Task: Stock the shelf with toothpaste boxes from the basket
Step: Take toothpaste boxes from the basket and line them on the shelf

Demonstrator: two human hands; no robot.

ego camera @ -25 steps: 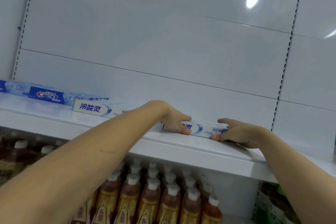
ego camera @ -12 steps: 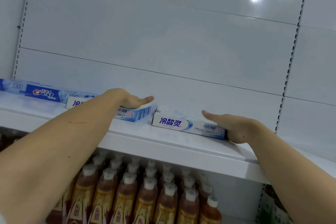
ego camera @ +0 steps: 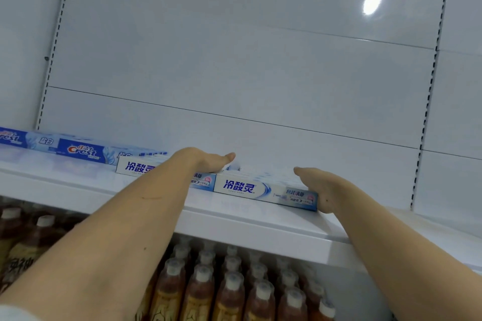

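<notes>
Across the middle of the frame, on the shelf (ego camera: 260, 227), lies the toothpaste box (ego camera: 263, 191). My right hand (ego camera: 322, 190) presses its right end with straight fingers; my left hand (ego camera: 206, 160) rests flat on the neighbouring box (ego camera: 135, 167). I judge it light, stiff, crushable cardboard, best held by its long sides.

A single head-worn camera faces a white shelf (ego camera: 250, 227) from close range, looking forward and slightly upward across its front edge to the back panel (ego camera: 234, 60) above. Both forearms reach in from the bottom corners toward the shelf. Below the shelf, rows of capped bottles (ego camera: 229, 292) fill the lower frame. No second view overlaps this one.
</notes>
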